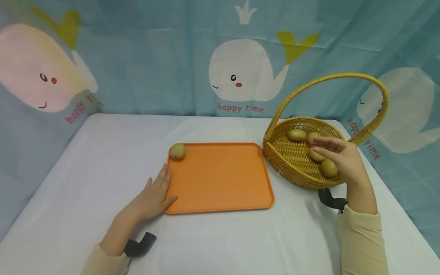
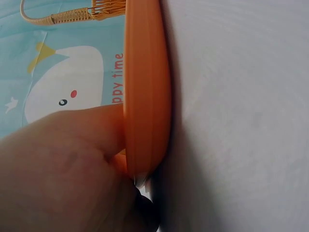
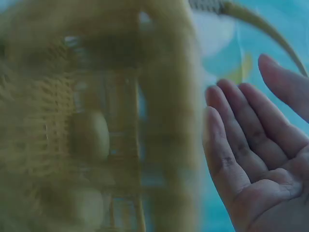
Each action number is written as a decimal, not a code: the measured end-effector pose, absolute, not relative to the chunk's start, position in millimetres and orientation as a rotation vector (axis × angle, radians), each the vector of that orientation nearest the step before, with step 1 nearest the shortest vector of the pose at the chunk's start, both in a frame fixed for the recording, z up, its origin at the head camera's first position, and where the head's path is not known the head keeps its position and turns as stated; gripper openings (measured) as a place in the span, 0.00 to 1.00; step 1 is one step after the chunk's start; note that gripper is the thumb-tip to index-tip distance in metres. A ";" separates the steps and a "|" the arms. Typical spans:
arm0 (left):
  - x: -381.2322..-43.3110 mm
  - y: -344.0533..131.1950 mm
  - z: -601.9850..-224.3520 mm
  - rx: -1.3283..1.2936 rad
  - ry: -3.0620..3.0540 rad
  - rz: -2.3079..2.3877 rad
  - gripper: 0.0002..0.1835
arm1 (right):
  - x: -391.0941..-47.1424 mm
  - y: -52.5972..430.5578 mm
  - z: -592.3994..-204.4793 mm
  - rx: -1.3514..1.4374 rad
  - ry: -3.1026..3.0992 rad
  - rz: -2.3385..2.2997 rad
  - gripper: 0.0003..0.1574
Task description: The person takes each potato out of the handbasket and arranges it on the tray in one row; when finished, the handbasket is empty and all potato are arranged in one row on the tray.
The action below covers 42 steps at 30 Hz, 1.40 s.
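My left hand (image 1: 152, 198) rests on the left edge of an orange tray (image 1: 220, 177), fingers stretched along the rim and thumb over the near left corner. The left wrist view shows the thumb (image 2: 91, 125) against the tray's outer wall (image 2: 147, 87). One round potato (image 1: 177, 151) lies in the tray's far left corner. Over the right side of a wicker basket (image 1: 295, 173) hovers my right hand (image 1: 340, 158), holding nothing, its fingers loosely bent. Several potatoes (image 1: 296, 134) lie inside the basket, some partly hidden by that hand. In the right wrist view the palm (image 3: 270, 193) faces the camera beside the blurred basket.
A tall arched handle (image 1: 330, 77) rises over the basket, close by my right hand. White cloth (image 1: 220, 240) covers the table, and a blue curtain (image 1: 154, 68) with whale prints hangs along the back and sides. The basket stands just right of the tray.
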State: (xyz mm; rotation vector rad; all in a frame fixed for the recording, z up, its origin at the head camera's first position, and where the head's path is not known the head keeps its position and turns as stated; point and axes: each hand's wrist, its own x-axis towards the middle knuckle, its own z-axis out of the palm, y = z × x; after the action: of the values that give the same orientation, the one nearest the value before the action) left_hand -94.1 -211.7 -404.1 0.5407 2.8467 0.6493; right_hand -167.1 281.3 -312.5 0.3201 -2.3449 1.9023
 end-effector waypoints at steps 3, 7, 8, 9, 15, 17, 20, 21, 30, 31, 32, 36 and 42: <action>-94.1 -212.4 -406.1 0.548 2.852 0.656 0.44 | -167.2 303.2 -311.5 0.279 -2.312 1.858 0.18; -94.3 -213.3 -408.2 0.557 2.853 0.671 0.44 | -165.6 332.8 -313.8 0.149 -2.562 1.603 0.19; -94.4 -213.6 -408.5 0.557 2.854 0.674 0.44 | -165.1 338.6 -314.8 0.126 -2.644 1.518 0.20; -94.7 -213.8 -408.5 0.556 2.853 0.679 0.44 | -163.8 344.1 -315.6 0.116 -2.726 1.431 0.21; -92.6 -214.7 -408.5 0.573 2.844 0.691 0.44 | -161.0 354.8 -321.7 0.215 -2.971 1.153 0.27; -90.9 -214.1 -408.2 0.580 2.841 0.700 0.44 | -162.2 352.9 -322.2 0.253 -3.027 1.040 0.27; -90.3 -212.3 -407.5 0.591 2.843 0.708 0.44 | -166.5 348.2 -320.7 0.294 -3.091 0.867 0.28; -90.5 -211.8 -407.3 0.594 2.846 0.706 0.44 | -168.6 346.3 -320.3 0.298 -3.108 0.828 0.29; -93.2 -211.7 -408.7 0.585 2.869 0.660 0.44 | -175.8 337.5 -327.2 0.156 -3.210 0.766 0.35; -93.3 -211.8 -409.1 0.585 2.866 0.657 0.44 | -175.4 337.4 -328.3 0.146 -3.222 0.764 0.35; -93.4 -211.9 -409.5 0.587 2.866 0.655 0.45 | -175.2 337.1 -329.3 0.146 -3.228 0.756 0.35; -93.0 -213.5 -409.3 0.581 2.869 0.647 0.45 | -175.2 333.1 -331.3 0.160 -3.247 0.769 0.36; -95.8 -216.4 -409.4 0.583 2.857 0.690 0.45 | -178.1 331.7 -328.5 0.239 -3.218 0.810 0.37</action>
State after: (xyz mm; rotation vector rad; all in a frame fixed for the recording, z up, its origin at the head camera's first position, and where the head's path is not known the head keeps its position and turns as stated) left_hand -95.8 -216.4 -409.4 0.5827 2.8567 0.6899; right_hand -178.1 331.7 -328.5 0.2387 -3.2180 0.8100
